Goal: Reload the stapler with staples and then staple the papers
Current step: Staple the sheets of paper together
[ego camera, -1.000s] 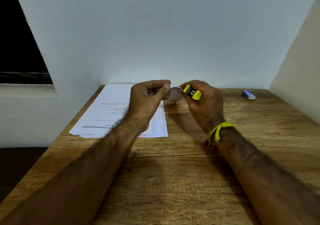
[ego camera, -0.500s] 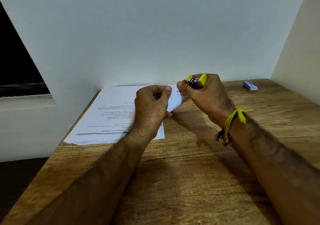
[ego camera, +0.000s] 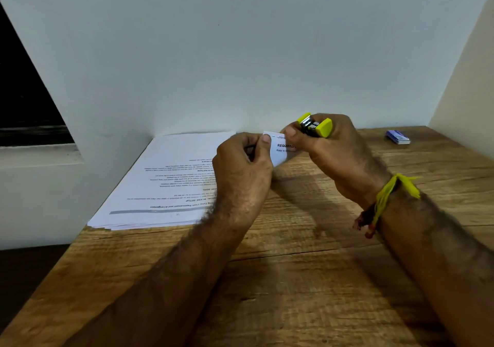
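At frame centre, the left hand (ego camera: 242, 178) pinches a lifted paper corner (ego camera: 279, 150) between thumb and curled fingers, beside the right hand (ego camera: 330, 157), which grips the yellow stapler (ego camera: 315, 126). The paper stack (ego camera: 165, 183) lies against the wall at centre left; bare wooden table (ego camera: 294, 280) fills the lower frame, and a staple box (ego camera: 397, 137) sits upper right.

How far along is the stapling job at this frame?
Reloading looks done: the staple box lies aside. In hand: the right hand holds the stapler at a paper corner pinched by the left hand. Whether a staple is in cannot be seen.
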